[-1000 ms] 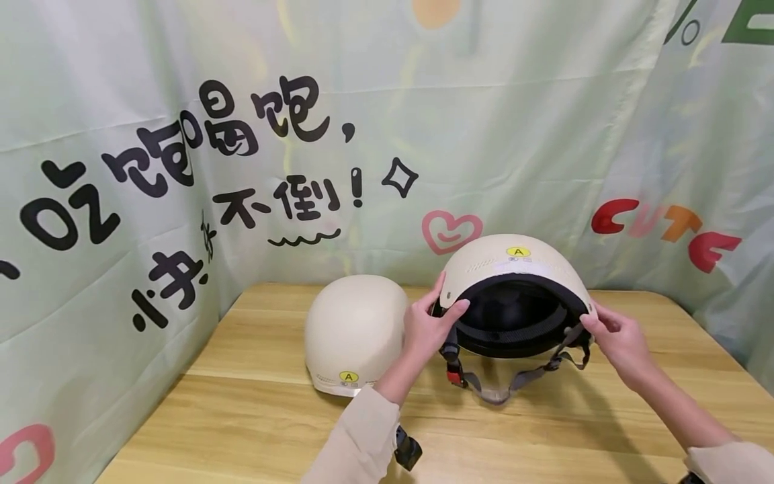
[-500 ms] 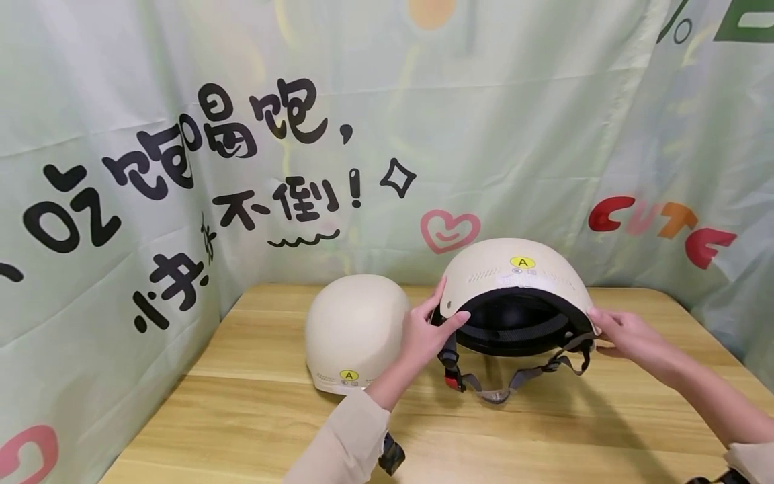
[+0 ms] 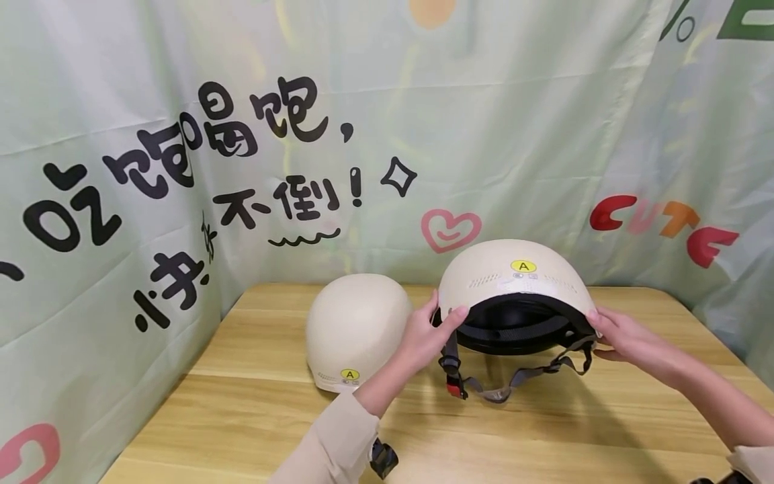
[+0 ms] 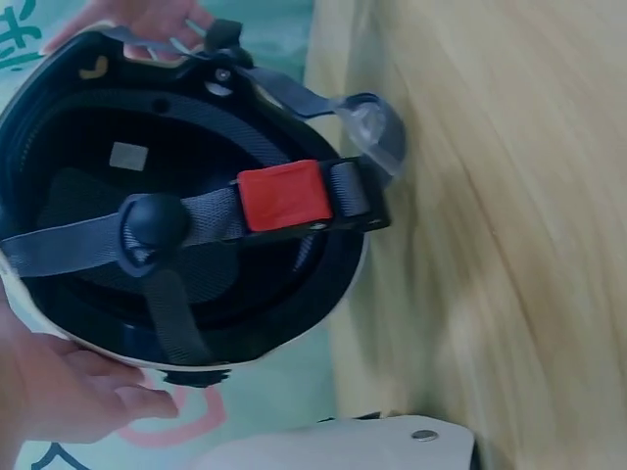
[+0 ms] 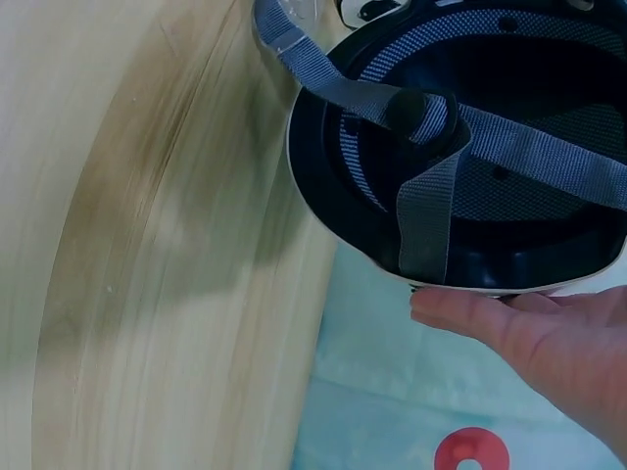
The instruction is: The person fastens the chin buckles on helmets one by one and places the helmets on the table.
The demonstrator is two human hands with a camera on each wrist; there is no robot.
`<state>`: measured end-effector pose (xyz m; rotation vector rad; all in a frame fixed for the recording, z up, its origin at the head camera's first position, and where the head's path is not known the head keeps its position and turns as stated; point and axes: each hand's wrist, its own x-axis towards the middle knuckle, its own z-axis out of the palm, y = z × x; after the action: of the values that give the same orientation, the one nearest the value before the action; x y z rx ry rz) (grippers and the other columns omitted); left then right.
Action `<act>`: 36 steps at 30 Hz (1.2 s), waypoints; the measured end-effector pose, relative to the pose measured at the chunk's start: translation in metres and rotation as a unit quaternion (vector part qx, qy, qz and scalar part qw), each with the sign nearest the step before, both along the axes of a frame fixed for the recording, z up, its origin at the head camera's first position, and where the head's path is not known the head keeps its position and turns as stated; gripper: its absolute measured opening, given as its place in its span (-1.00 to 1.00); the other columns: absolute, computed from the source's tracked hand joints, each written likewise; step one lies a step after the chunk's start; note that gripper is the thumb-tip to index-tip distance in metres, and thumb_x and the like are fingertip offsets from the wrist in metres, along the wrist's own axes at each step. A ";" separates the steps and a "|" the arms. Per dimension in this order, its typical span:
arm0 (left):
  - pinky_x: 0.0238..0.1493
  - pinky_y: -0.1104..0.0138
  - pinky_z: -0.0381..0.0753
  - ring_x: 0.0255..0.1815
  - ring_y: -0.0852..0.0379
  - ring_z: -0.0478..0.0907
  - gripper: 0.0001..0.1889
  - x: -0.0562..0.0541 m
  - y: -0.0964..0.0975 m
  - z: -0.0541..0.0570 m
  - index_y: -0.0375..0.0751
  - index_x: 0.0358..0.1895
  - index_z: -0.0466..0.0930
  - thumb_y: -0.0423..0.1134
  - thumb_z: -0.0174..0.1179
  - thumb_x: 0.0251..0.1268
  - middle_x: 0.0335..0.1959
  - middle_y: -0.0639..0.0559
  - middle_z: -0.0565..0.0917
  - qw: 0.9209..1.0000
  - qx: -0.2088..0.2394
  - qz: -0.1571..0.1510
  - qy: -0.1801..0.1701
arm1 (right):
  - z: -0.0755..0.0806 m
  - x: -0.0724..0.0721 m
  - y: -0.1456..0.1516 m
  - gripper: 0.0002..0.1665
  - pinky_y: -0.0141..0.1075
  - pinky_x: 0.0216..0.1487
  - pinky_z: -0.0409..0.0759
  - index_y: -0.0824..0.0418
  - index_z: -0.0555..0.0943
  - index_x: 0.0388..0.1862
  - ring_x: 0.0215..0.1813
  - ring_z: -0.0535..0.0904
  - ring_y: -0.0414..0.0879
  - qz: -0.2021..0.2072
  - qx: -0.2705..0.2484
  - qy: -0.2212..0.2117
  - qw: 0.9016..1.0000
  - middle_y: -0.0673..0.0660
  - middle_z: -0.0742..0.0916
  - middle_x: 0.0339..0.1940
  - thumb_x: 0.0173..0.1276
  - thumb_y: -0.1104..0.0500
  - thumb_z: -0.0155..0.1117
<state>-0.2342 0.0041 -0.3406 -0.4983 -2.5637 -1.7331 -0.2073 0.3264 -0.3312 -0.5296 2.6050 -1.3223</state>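
Note:
A cream helmet [image 3: 514, 265] with a yellow "A" sticker is held tilted above the table, its black inside facing forward. My left hand [image 3: 426, 329] grips its left edge, thumb at the front rim and fingers behind. On the opposite edge, my right hand [image 3: 629, 336] holds the shell between thumb and fingers. Grey chin straps [image 3: 526, 376] hang beneath. The red buckle [image 4: 284, 196] shows large in the left wrist view, fastened across the opening. A second cream helmet [image 3: 357, 329] sits dome up on the table, left of the held one, partly behind my left forearm.
Both helmets are over a wooden table [image 3: 242, 417]. A pale green curtain [image 3: 514, 134] printed with lettering and hearts hangs behind it and along both sides. A black strapped device [image 3: 383, 459] is at my left cuff.
The held helmet has tipped forward and down slightly, showing less of its inside. My right thumb has moved from the inner rim onto the outer shell.

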 end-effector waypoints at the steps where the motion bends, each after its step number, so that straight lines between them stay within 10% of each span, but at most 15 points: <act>1: 0.37 0.10 0.26 0.45 -0.01 0.11 -0.02 0.000 0.000 0.002 -0.22 0.42 0.06 0.44 -0.04 0.10 0.43 -0.10 0.18 1.000 -0.010 0.001 -0.003 | 0.000 0.000 0.000 -0.31 -0.35 -0.14 0.62 0.70 -0.10 0.31 -0.06 0.41 -0.60 0.002 -0.002 0.002 1.000 0.51 0.41 0.18 0.56 0.07 -0.51; 5: 0.14 0.19 0.47 0.37 0.00 0.27 -0.01 0.002 -0.004 0.009 -0.20 0.43 0.03 0.47 -0.09 0.10 0.43 -0.14 0.18 0.998 -0.055 -0.006 -0.010 | -0.002 0.001 0.001 -0.34 -0.46 -0.15 0.58 0.66 -0.13 0.33 -0.05 0.38 -0.62 0.009 -0.005 0.003 1.000 0.57 0.30 0.20 0.57 0.09 -0.52; 13: -0.27 0.36 0.50 -0.15 0.07 0.57 -0.07 0.002 -0.011 0.016 -0.17 0.44 -0.02 0.38 -0.04 0.16 0.13 -0.25 0.53 0.989 -0.149 -0.026 0.001 | -0.014 0.001 0.006 -0.47 -0.56 -0.15 0.54 0.36 -0.07 0.41 0.01 0.37 -0.64 0.031 -0.055 0.028 0.998 -0.56 0.34 0.01 0.56 0.17 -0.38; 18: -0.32 0.37 0.51 0.09 -0.04 0.53 -0.11 0.000 -0.013 0.011 -0.13 0.44 0.01 0.32 0.02 0.17 0.33 -0.18 0.36 0.985 -0.173 -0.012 0.018 | -0.019 0.001 0.005 -0.48 -0.47 -0.15 0.56 0.02 -0.08 0.44 0.01 0.33 -0.66 0.022 -0.049 0.020 0.998 -0.11 0.40 0.22 0.56 0.13 -0.37; 24: -0.61 0.40 0.37 -0.36 0.05 0.58 -0.11 -0.002 -0.013 0.003 -0.05 0.45 -0.02 0.32 0.06 0.14 0.18 -0.24 0.50 0.988 -0.154 -0.010 0.009 | -0.020 0.002 0.004 -0.29 -0.30 -0.11 0.58 0.37 -0.35 0.45 -0.01 0.30 -0.65 0.013 -0.031 -0.004 0.999 0.60 0.07 0.29 0.56 0.06 -0.40; 30: -0.45 0.42 0.48 -0.48 0.15 0.58 0.05 -0.004 -0.016 -0.006 -0.07 0.45 -0.03 0.53 -0.02 -0.03 -0.22 -0.21 0.64 0.993 -0.115 -0.026 0.025 | -0.021 0.004 -0.001 -0.21 0.15 -0.08 0.57 0.44 -0.43 0.41 0.18 0.43 0.11 0.010 -0.015 -0.011 1.000 0.66 0.02 0.30 0.55 -0.03 -0.41; 34: -0.51 0.48 0.50 -0.71 0.29 0.45 0.05 -0.003 -0.015 -0.013 -0.10 0.45 -0.04 0.45 0.09 -0.03 -0.56 -0.19 0.61 0.995 -0.082 -0.038 0.036 | -0.030 0.005 -0.004 -0.16 0.14 -0.11 0.58 0.47 -0.41 0.40 0.08 0.38 -0.47 0.006 -0.038 -0.006 0.999 0.68 -0.02 0.30 0.54 -0.04 -0.32; 36: -0.52 0.50 0.52 -0.71 0.29 0.48 0.02 -0.002 -0.014 -0.018 -0.09 0.46 -0.05 0.33 0.18 0.01 -0.30 -0.23 0.68 0.996 -0.068 -0.040 0.041 | -0.038 0.006 -0.005 -0.17 -0.05 -0.13 0.64 0.47 -0.35 0.41 0.00 0.33 -0.61 -0.004 -0.053 0.009 0.999 0.67 0.06 0.27 0.53 0.00 -0.24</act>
<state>-0.2361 -0.0100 -0.3582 -0.6715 -2.6504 -1.5316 -0.2013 0.3215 -0.3692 -0.5506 2.5645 -1.4711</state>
